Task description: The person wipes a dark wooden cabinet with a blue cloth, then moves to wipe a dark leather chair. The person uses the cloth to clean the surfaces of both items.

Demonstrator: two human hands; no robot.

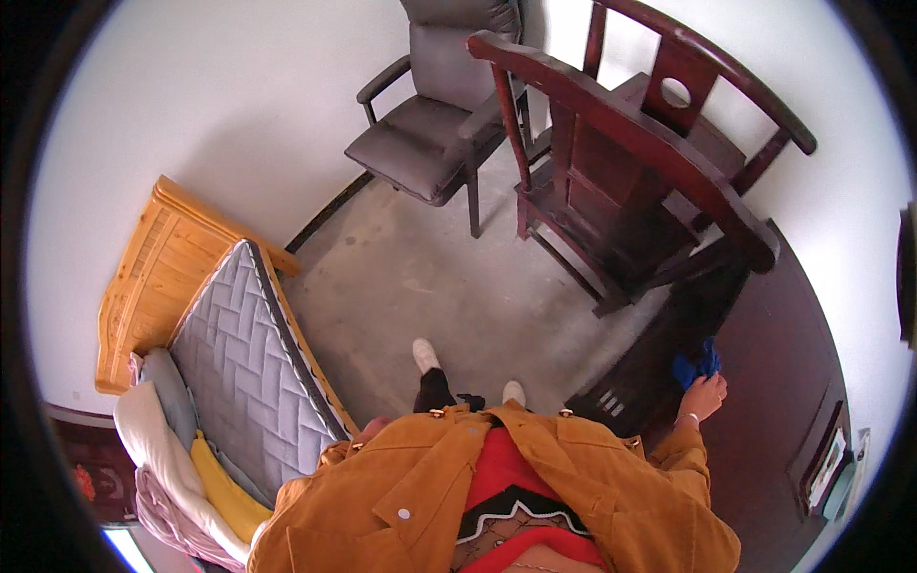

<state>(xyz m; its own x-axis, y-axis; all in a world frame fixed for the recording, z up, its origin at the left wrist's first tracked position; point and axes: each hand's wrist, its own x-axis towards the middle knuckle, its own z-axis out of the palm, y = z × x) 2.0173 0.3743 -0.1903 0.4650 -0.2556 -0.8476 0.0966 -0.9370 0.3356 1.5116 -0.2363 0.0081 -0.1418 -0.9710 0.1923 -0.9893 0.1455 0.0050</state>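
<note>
My right hand point(704, 397) is closed on a crumpled blue cloth point(697, 365), out at the right over the front edge of a dark reddish-brown cabinet top point(774, 334). A thin band circles that wrist. Only a small part of my left hand point(373, 429) shows beside the orange-brown jacket point(401, 497), close to the mattress edge. Its fingers are hidden.
A bed with a grey quilted mattress point(244, 353) and wooden headboard point(177, 272) stands at the left, bearing a yellow pillow point(227, 487) and bedding. Ahead are a grey armchair point(435, 143) and dark red wooden chairs point(602, 177). A picture frame point(826, 458) sits at the far right.
</note>
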